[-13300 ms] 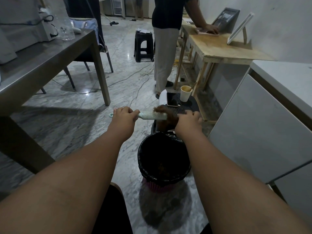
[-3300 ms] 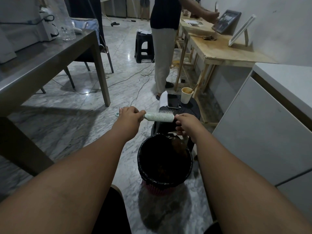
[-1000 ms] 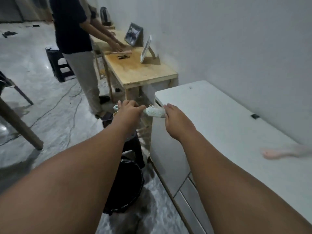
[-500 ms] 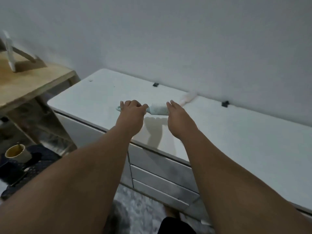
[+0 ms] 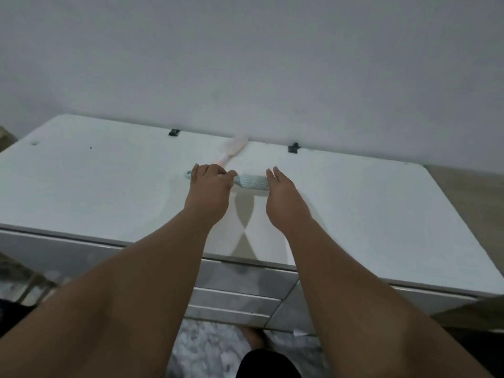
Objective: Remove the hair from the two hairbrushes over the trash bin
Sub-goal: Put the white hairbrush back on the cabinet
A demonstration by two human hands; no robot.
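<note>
Pale-green plastic shows between the hands: the left hand (image 5: 208,184) is fisted round the handle of the green hairbrush (image 5: 252,183), while the right hand (image 5: 281,190) is open and flat against the head's far tip. Its long axis runs left to right over the cabinet top (image 5: 95,186), bristles looking clean. Just beyond the left knuckles, towards the back edge, lies the pink hairbrush (image 5: 231,151), angled and blurred.

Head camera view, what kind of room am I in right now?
Probably an indoor home or utility room: a white cabinet top with drawers against a plain wall, marble-patterned floor below. Two hairbrushes, light blue and pink, suggest grooming storage.
</note>
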